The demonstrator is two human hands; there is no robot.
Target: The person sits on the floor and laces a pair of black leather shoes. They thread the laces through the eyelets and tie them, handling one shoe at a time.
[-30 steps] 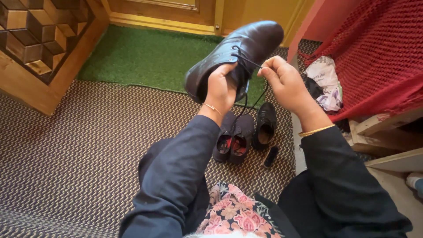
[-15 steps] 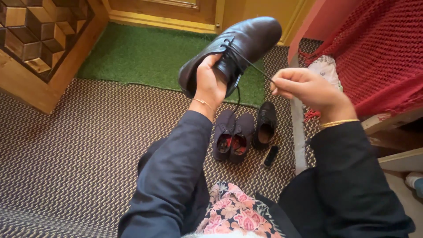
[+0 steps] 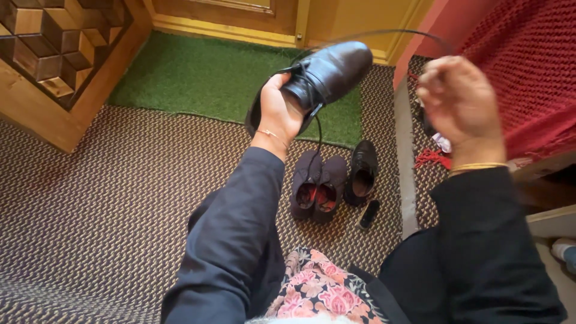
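gripping the dark leather dress shoe (image 3: pixel 327 75) by its heel end, my left hand (image 3: pixel 279 111) holds it up over the green turf mat (image 3: pixel 198 75). my right hand (image 3: pixel 459 99) is clenched around the black shoelace (image 3: pixel 360 36), which arcs from the eyelets. below on the woven carpet (image 3: pixel 102 198) sit a pair of slip-ons (image 3: pixel 318 186) and another black shoe (image 3: pixel 362 171).

Both arms reach forward in dark sleeves. The left hand (image 3: pixel 279 111) is raised with fingers curled in a firm grasp; the right hand (image 3: pixel 461 99) is lifted higher, closed into a pinching fist, slightly blurred.
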